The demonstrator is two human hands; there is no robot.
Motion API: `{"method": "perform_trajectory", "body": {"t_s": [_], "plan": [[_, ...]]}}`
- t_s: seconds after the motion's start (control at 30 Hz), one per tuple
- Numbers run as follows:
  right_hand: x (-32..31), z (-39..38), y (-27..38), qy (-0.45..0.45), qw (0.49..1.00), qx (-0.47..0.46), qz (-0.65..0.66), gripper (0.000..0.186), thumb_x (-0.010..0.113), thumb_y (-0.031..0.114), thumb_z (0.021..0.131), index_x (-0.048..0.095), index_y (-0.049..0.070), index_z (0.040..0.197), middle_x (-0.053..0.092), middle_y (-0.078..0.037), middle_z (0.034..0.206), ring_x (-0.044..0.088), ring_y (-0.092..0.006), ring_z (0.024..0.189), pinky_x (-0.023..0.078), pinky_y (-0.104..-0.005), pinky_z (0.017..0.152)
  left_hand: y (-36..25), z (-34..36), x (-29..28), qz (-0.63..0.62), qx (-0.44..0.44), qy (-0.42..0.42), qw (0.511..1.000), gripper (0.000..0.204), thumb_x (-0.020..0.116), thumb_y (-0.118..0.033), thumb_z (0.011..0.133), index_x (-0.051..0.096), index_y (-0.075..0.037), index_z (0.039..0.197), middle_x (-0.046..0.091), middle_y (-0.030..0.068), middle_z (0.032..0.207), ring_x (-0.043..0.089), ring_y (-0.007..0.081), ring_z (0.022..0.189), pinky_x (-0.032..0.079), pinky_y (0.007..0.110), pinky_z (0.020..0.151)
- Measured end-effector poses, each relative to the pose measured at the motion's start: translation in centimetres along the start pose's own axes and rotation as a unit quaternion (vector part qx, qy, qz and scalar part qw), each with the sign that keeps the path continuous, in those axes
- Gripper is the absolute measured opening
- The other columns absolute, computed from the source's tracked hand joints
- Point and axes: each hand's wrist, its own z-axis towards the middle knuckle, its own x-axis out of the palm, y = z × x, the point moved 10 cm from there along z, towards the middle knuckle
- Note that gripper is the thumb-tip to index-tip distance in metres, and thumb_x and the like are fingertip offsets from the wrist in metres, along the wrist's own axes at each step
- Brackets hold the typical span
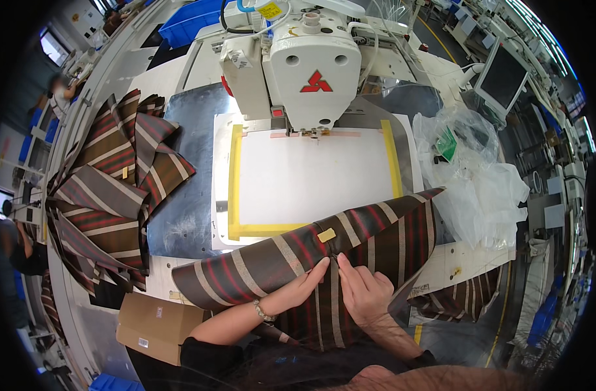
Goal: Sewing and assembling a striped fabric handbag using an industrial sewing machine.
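At the near edge of a sewing table, seen with the clock face centred on the person's hands, a folded striped cloth lies directly under the fingers. It is brown and grey, banded red and cream. Its long axis runs aslant, from about nine o'clock to a pointed corner at two, crossing in front of both hands. The left hand closes on it from the left, its lower fingers hidden. Just beside it, the right hand pinches the cloth between thumb and forefinger, other fingers curled. A small yellow tag sits on the cloth at twelve o'clock, slightly nearer the left fingertip. Farther out at twelve, a white sheet edged with yellow tape lies beneath a large white sewing machine. A pile of similar cloth rests towards ten, a cardboard box at eight, and clear plastic bags at two.
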Motion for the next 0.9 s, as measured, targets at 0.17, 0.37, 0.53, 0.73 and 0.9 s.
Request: {"method": "perform_trajectory", "body": {"t_s": [0.17,0.37,0.53,0.73,0.9], "plan": [[-0.5,0.1,0.1,-0.034,0.999,-0.01,0.033,0.035,0.072,0.005,0.073,0.067,0.005,0.108,0.049,-0.002,0.061,0.047,-0.0161,0.047,0.036,-0.0281,0.045,0.9,0.0,-0.3,-0.105,0.041,-0.017,0.993,0.039,0.043,-0.019,0.101,0.047,0.007,0.129,0.054,0.0084,0.129,0.049,0.0136,0.119,0.035,0.025,0.104],[-1.2,-0.1,-0.7,-0.044,0.997,0.013,0.061,0.04,0.074,0.008,0.071,0.067,0.007,0.11,0.044,0.003,0.062,0.043,-0.0105,0.048,0.031,-0.0246,0.044,-2.1,-0.1,-0.8,0.004,0.08,-0.075,0.994,0.033,0.046,-0.019,0.1,0.053,0.004,0.123,0.058,0.005,0.122,0.053,0.0123,0.111,0.038,0.024,0.098],[-2.1,0.7,-0.8,0.001,0.994,0.062,0.09,0.031,0.072,0.003,0.074,0.069,0.004,0.104,0.052,-0.006,0.063,0.054,-0.0198,0.049,0.043,-0.0296,0.047,-2.9,-0.3,-1.1,0.03,0.088,-0.098,0.991,0.028,0.046,-0.018,0.1,0.058,0.002,0.114,0.063,0.0039,0.105,0.057,0.012,0.097,0.042,0.025,0.089],[-2.4,0.9,-0.4,0.017,0.995,0.054,0.084,0.032,0.072,0.003,0.073,0.068,0.005,0.105,0.053,-0.005,0.065,0.056,-0.0192,0.051,0.046,-0.0288,0.048,-2.8,-0.3,-1.2,-0.002,0.091,-0.117,0.989,0.027,0.046,-0.018,0.1,0.059,0.002,0.113,0.063,0.004,0.102,0.057,0.0123,0.095,0.043,0.025,0.087],[-2.1,0.7,-0.5,0.03,0.994,0.059,0.089,0.034,0.072,0.004,0.073,0.067,0.004,0.107,0.053,-0.005,0.066,0.056,-0.0191,0.051,0.046,-0.029,0.048,-2.9,-0.3,-1.0,0.016,0.128,-0.125,0.984,0.027,0.046,-0.017,0.1,0.058,0.003,0.113,0.063,0.004,0.102,0.057,0.0122,0.095,0.043,0.025,0.088]]}}
